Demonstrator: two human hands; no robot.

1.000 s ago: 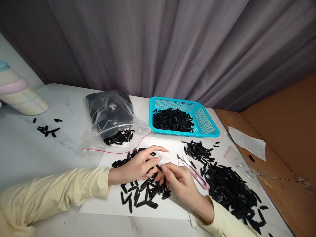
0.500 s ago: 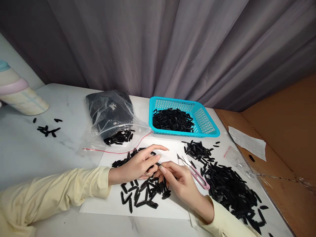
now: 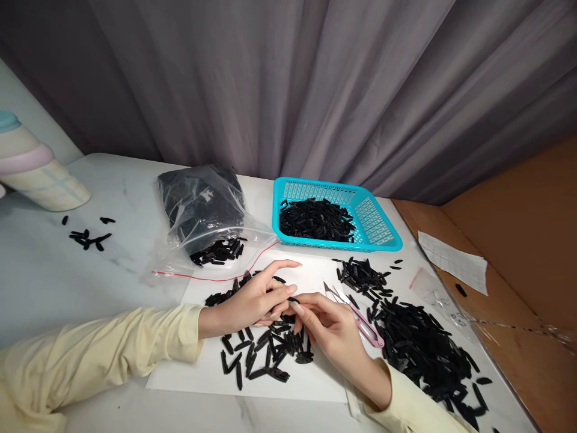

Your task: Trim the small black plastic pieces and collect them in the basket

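Observation:
My right hand (image 3: pixel 336 328) pinches a small black strip (image 3: pixel 293 299) between thumb and fingers, above a white sheet (image 3: pixel 311 385). Close against it, my left hand (image 3: pixel 256 297) has its thumb and curled fingers at the strip's other end, while the index finger stretches out above. The fingers partly hide the strip. Below both hands, many loose black strips (image 3: pixel 256 355) lie spread over the sheet. Pink-handled thread snips (image 3: pixel 369 331) rest just right of my right hand, blades pointing away.
A blue basket (image 3: pixel 383 240) with black strips stands at the back. Left of it lies an open zip bag (image 3: pixel 202 204) of strips. More strips form a large pile (image 3: pixel 419 349) at right and a small group (image 3: pixel 88 239) at left, near a tumbler (image 3: pixel 40 174).
My left thumb and index finger have shifted slightly, and the strip has turned a little between my fingertips. Both hands stay in nearly the same place.

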